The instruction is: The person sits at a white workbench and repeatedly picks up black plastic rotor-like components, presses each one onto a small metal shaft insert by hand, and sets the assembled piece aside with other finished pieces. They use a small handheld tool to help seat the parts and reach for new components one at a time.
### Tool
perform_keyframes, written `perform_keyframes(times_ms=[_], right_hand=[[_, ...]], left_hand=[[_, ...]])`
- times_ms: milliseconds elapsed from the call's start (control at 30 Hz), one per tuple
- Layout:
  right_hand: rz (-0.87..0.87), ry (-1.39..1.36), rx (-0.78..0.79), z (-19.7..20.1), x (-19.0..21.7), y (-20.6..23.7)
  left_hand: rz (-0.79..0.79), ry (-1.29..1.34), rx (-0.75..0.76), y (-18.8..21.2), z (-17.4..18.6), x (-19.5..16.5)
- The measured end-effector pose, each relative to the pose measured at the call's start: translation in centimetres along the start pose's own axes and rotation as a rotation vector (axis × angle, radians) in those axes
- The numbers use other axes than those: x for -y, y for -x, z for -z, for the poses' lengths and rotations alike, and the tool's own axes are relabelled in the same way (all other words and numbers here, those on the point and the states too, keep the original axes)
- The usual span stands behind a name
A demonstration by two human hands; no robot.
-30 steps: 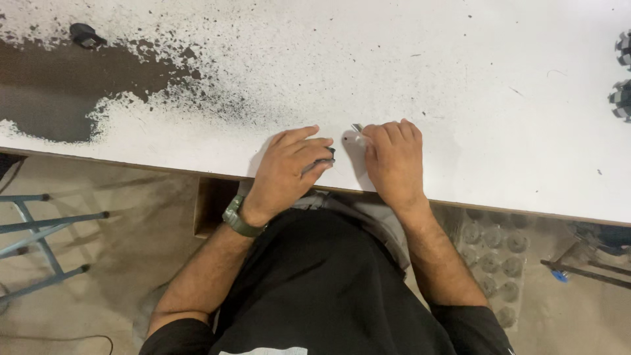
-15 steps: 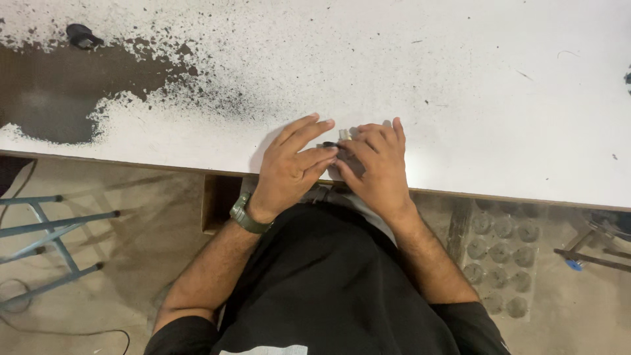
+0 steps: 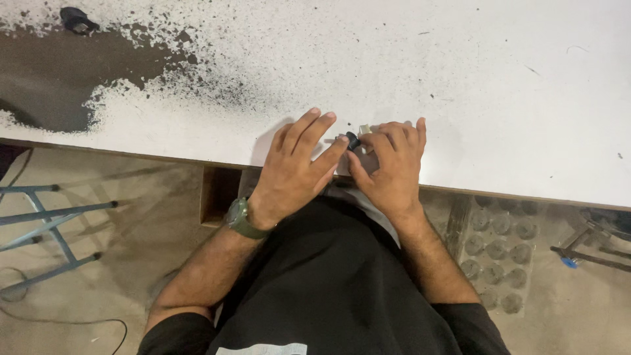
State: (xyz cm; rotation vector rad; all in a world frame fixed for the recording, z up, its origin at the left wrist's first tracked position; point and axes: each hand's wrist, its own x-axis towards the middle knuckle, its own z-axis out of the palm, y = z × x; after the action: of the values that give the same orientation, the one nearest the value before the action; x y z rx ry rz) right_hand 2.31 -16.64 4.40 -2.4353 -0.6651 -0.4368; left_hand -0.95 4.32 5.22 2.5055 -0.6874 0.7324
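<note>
Open white tabletop [image 3: 460,79] all around the hands; lone dark object [image 3: 77,20] far off.
</note>
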Motion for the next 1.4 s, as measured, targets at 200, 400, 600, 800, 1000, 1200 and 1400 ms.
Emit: perform_keyframes(times_ms=[200, 400, 600, 800, 1000, 1200, 1400], right_hand=[[0.014, 0.004, -0.013, -0.1, -0.1, 0.1], [0.013, -0.057, -0.034, 0.1, -0.6, 1.0], [0.051, -0.389, -0.140, -0.1, -1.1, 2.4], [0.135, -0.219, -0.066, -1.2, -0.6, 2.5], [0.116, -0.190, -0.046, -1.1, -0.2, 2.2], [0.073, -0.237, -0.021, -1.2, -0.2, 2.0], [0.070, -0.252, -0.042, -1.1, -0.1, 1.9]], left_hand=[[-0.049, -0.035, -0.024, -0.7, -1.7, 0.4], [0.123, 0.025, -0.027, 0.0, -2.2, -0.7], [0.178, 0.095, -0.082, 0.3, -2.4, -0.9], [0.186, 0.132, -0.097, 0.7, -2.6, -0.7], [0.195, 0.208, -0.116, 1.0, -2.9, -0.7], [0.135, 0.161, -0.092, 1.1, -2.9, -0.7], [0.113, 0.130, -0.122, 0.7, -2.8, -0.9]])
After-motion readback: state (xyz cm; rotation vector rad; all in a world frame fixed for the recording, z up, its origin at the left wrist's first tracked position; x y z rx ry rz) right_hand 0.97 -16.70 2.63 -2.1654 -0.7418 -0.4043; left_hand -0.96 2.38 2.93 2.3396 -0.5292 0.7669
